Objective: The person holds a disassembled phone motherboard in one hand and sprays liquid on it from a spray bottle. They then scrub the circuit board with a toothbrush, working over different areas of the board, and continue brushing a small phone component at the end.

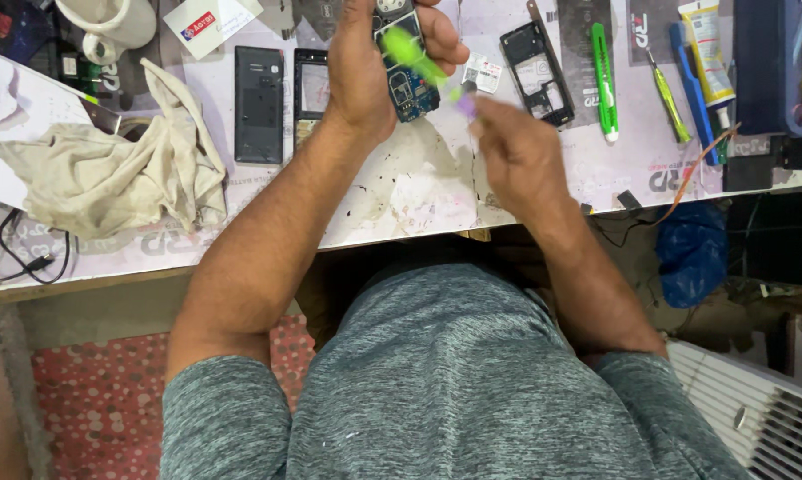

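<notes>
My left hand [365,62] grips a small opened phone with a bare blue circuit board [410,89], held above the white worktop [401,191]. My right hand [516,156] holds a blurred green-and-purple tool [418,58], likely a brush, whose green end lies across the board. Both forearms reach up from my grey shirt.
On the worktop lie a black phone cover [259,105], a phone frame [311,89], another black phone housing [536,73], a green utility knife [603,80], a green screwdriver [669,102], a tube [708,53], a crumpled beige cloth [116,173] and a white mug [107,22]. Cables hang at left.
</notes>
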A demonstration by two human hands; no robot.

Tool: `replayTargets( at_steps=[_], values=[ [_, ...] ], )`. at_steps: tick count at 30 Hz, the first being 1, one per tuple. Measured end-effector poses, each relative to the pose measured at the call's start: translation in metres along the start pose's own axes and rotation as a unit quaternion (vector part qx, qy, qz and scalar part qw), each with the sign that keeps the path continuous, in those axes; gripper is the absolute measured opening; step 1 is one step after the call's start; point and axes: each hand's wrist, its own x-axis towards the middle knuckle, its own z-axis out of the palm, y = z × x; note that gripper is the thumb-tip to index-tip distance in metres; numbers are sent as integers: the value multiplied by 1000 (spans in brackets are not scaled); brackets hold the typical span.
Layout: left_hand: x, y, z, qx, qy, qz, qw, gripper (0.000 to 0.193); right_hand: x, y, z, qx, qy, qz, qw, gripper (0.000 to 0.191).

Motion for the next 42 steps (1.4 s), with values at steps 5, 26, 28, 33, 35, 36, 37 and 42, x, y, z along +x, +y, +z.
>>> replayTargets(
  at_steps=[5, 26, 28, 33, 35, 36, 37, 42],
  values=[
    [1, 1, 2, -15, -13, 15, 1000, 71, 0, -1, 2, -22, 44, 54, 997, 28],
    [3, 10, 2, -15, 3, -4, 1000, 84, 2, -3, 7, -29, -18, -144, 989, 49],
    [3, 9, 1, -20, 13, -4, 1000, 84, 2, -3, 8, -18, 19, -122, 992, 52],
    [2, 8, 0, -4, 31, -9, 999, 79, 2, -1, 6, -28, -9, -130, 991, 57],
    [3, 8, 0, 6, 21, -3, 1000, 81, 2, -1, 5, -38, -7, -135, 990, 54],
    [3, 8, 0, 3, 6, 7, 1000, 82, 2, -1, 5, -26, 8, -120, 992, 54],
    [3, 9, 0, 1, -9, 18, 1000, 82, 2, -1, 5, -12, 21, -105, 994, 54],
    [2, 10, 1, 23, 13, 4, 1000, 86, 3, -1, 4, -5, -5, -123, 992, 58]
  ],
)
